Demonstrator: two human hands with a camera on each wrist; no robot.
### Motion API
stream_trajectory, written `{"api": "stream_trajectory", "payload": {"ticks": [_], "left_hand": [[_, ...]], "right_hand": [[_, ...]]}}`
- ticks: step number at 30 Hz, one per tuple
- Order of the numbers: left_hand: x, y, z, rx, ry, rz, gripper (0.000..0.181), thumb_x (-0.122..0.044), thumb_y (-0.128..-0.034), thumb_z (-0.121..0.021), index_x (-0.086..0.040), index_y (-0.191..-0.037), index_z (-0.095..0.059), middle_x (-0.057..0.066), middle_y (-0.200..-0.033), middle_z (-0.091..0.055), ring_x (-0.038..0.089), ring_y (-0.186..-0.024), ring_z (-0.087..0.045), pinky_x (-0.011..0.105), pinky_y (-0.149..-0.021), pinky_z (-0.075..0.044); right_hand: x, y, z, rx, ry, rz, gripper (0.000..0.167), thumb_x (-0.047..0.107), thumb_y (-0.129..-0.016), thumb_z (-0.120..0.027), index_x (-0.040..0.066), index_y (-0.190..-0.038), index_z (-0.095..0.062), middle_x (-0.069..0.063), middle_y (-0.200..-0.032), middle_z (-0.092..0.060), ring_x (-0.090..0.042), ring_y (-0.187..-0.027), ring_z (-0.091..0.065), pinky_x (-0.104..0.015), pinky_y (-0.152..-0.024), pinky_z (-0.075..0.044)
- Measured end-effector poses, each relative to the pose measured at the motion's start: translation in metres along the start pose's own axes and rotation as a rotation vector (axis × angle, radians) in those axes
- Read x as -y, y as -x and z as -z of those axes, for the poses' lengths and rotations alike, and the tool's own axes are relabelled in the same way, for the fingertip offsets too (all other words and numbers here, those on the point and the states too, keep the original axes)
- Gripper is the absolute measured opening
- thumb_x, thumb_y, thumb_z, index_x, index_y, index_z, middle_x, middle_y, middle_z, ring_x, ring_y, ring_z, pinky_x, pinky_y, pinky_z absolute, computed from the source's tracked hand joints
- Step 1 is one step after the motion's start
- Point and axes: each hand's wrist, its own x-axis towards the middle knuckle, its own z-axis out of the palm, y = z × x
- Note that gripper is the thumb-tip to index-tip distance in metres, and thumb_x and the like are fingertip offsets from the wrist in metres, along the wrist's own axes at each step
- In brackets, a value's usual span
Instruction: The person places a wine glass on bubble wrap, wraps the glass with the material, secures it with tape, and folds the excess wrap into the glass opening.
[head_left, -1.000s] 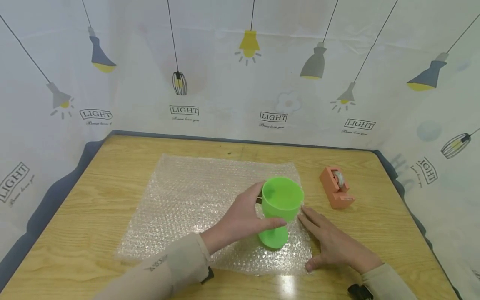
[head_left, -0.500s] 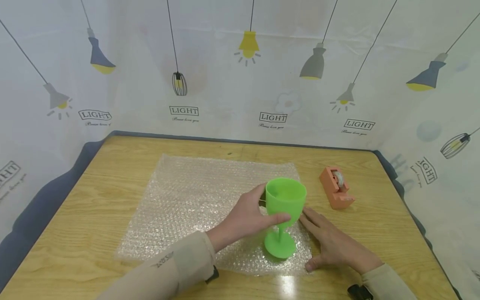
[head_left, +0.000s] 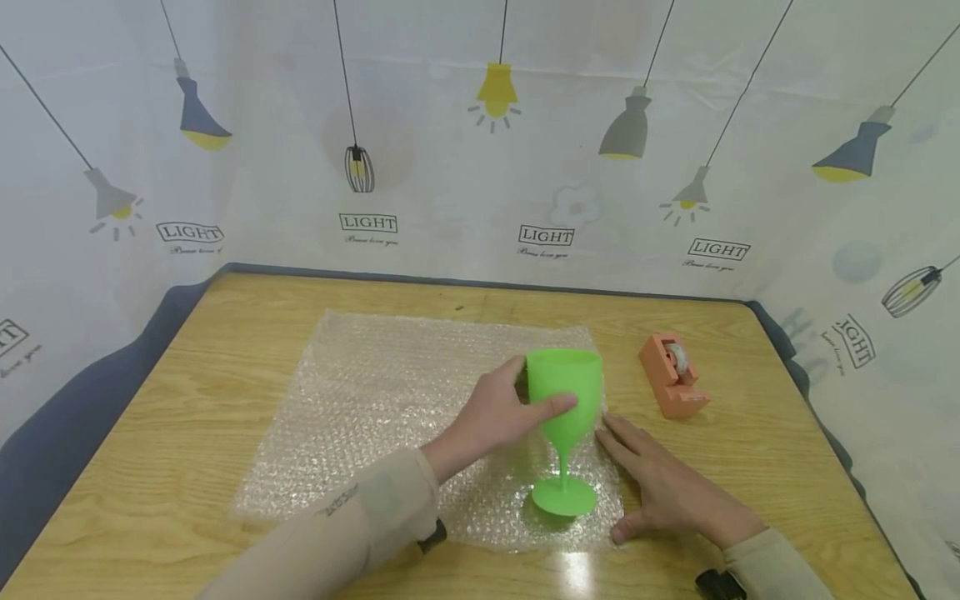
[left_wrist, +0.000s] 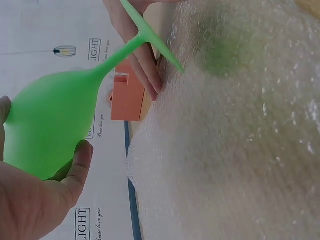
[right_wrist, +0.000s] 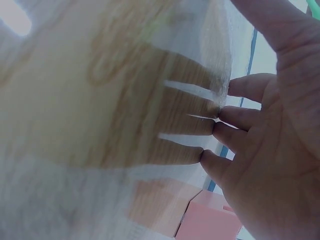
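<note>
A bright green plastic goblet (head_left: 567, 375) is held upright by its bowl in my left hand (head_left: 491, 412), the thumb across the near side. In the left wrist view the goblet's base (left_wrist: 150, 37) hangs just above the bubble wrap (left_wrist: 225, 150), apart from it. The sheet of bubble wrap (head_left: 382, 392) lies flat on the wooden table. At its right edge my right hand (head_left: 667, 487) rests with spread fingers, thumb at the near corner. In the right wrist view its fingertips (right_wrist: 215, 165) touch down along that edge, holding nothing.
An orange tape dispenser (head_left: 667, 379) with a roll of clear tape stands to the right of the wrap, beyond my right hand. The wooden table (head_left: 180, 400) is bounded by a white cloth (head_left: 450, 150) printed with lamps on the back and sides.
The goblet has tilted from leaning toward me to upright, first shifting right, then slightly back left. My left hand moved with it. The right hand and the bubble wrap have stayed still.
</note>
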Motion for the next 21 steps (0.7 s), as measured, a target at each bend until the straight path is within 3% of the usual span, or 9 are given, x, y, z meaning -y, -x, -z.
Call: {"api": "stream_trajectory", "payload": {"ticks": [13, 21], "left_hand": [[-0.002, -0.013, -0.005, -0.018, -0.082, 0.142, 0.067, -0.070, -0.0851, -0.071, -0.012, -0.119, -0.066, -0.001, -0.096, -0.069, 0.016, -0.086, -0.065, 0.034, -0.074, -0.059], [-0.005, -0.016, -0.012, -0.002, -0.103, 0.258, 0.062, -0.073, -0.0800, -0.073, -0.014, -0.094, -0.064, 0.004, -0.083, -0.068, 0.020, -0.072, -0.064, 0.038, -0.067, -0.060]], "right_hand": [[0.002, 0.002, 0.001, 0.002, -0.007, -0.006, 0.133, 0.073, -0.062, -0.081, -0.004, -0.159, -0.032, -0.029, -0.168, -0.016, -0.054, -0.150, -0.022, -0.069, -0.116, -0.030], [0.002, 0.003, 0.000, -0.010, -0.001, 0.007, 0.134, 0.075, -0.062, -0.079, -0.004, -0.159, -0.030, -0.030, -0.167, -0.016, -0.054, -0.150, -0.023, -0.069, -0.116, -0.030]]}}
